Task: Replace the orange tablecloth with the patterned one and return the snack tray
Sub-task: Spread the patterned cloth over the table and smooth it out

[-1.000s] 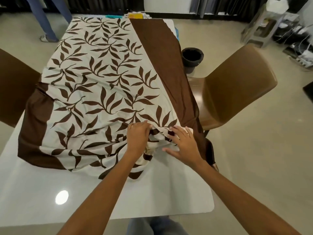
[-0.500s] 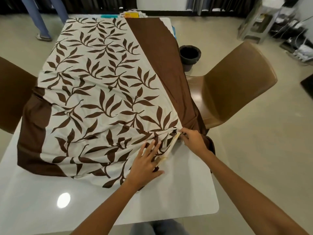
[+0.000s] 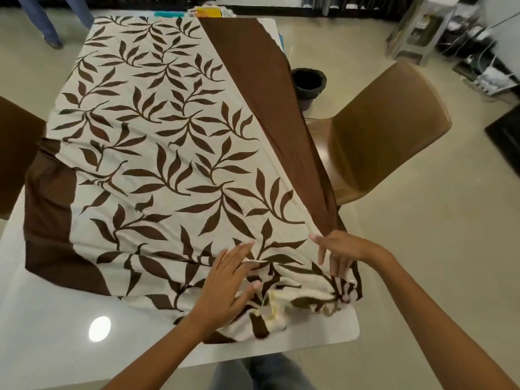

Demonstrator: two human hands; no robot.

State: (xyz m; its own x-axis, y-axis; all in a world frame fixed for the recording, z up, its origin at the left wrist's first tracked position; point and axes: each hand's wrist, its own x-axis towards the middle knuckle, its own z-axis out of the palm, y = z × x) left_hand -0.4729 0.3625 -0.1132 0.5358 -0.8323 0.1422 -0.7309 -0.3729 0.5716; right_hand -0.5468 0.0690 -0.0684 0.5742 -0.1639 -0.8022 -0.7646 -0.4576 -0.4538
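The patterned tablecloth [image 3: 168,153], cream with brown leaves and a brown border, lies askew on the white table [image 3: 56,319]. Its near right part is bunched in folds [image 3: 298,299] by the table's near right corner. My left hand [image 3: 228,285] rests flat on the cloth with fingers spread, just left of the folds. My right hand [image 3: 340,251] hovers over the cloth's right edge, its fingers apart and pointing down, their tips touching the bunched fabric. No orange tablecloth or snack tray can be made out; only yellow and teal items [image 3: 208,11] peek out at the table's far end.
A brown chair [image 3: 380,130] stands close to the table's right side, another [image 3: 14,153] at the left. A black bin [image 3: 308,83] sits on the floor beyond the right chair. A person's legs [image 3: 42,21] are at far left; a stool [image 3: 416,32] and cables at far right.
The cloth's near right part has been drawn toward the near right corner and is now bunched there. My right hand has released the pinched edge; both hands have shifted nearer.
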